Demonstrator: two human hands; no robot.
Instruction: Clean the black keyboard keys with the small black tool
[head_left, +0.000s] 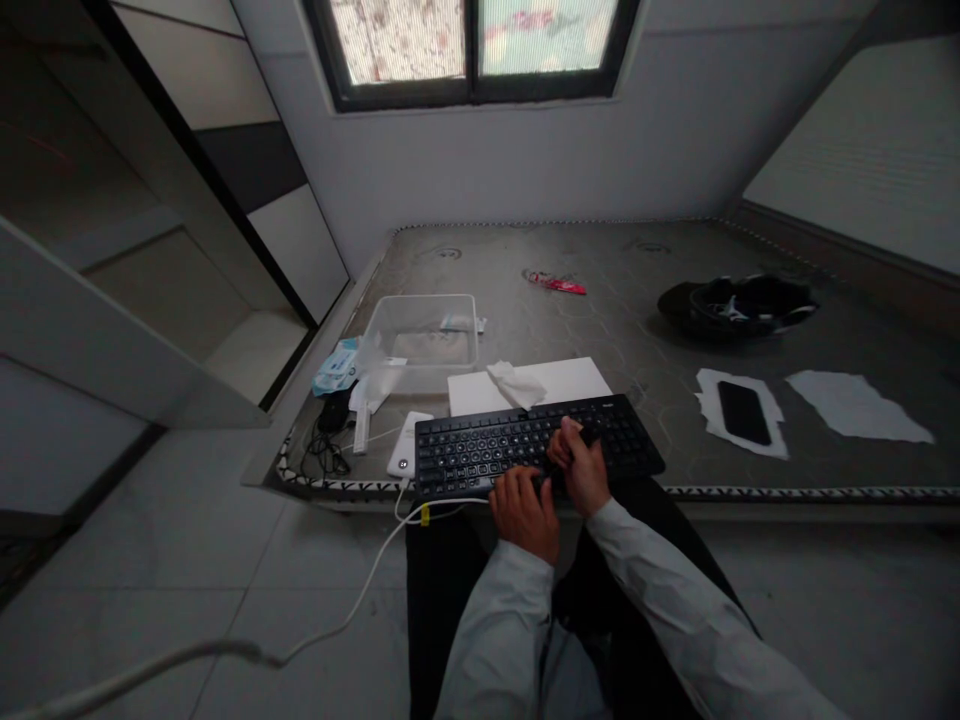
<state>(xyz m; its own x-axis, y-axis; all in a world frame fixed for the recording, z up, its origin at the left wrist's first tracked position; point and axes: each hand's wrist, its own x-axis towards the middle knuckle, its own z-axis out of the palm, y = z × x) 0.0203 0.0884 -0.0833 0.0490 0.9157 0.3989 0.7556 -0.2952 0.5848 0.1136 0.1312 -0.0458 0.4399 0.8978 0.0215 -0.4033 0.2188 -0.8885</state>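
Observation:
A black keyboard (480, 450) lies across the near edge of the mattress, above my lap. Over its front edge, my left hand (526, 510) grips it, fingers bent onto the lower keys. My right hand (579, 465) is closed in a fist around a dark, slim tool (591, 436), whose end sticks out past the thumb. The tool's lower part points toward the keys near my left fingers; its exact kind is hard to make out. Behind the keyboard, a crumpled white tissue (517, 384) rests on a flat white box (574, 378).
Left of the keyboard are a white power bank (409, 445) with a white cable (360, 600), a clear plastic bin (420, 375), blue packets (336, 368) and a black cable (326, 450). Rightward lie a phone (744, 412) on paper, another paper sheet (859, 405), a black cap (739, 308) and a red wrapper (559, 284).

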